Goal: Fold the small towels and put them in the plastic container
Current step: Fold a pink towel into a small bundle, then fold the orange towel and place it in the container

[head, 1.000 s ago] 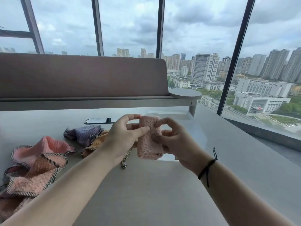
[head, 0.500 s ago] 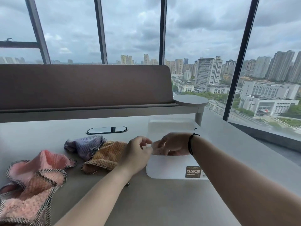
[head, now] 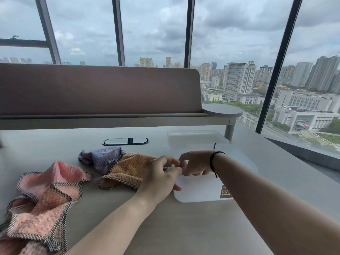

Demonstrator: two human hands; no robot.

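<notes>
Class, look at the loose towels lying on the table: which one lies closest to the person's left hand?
The orange towel: it lies right beside the left hand. The purple towel sits behind it, and the pink towel lies farthest left.

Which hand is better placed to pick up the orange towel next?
Left. The left hand lies right beside the orange towel, while the right hand reaches into the plastic container, farther from it.

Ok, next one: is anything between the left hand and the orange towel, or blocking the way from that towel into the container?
Nothing visible does. The left hand is right beside the orange towel, which lies just left of the plastic container. Only the right hand, reaching down into the open top, occupies the container; the purple towel lies on the far side.
</notes>
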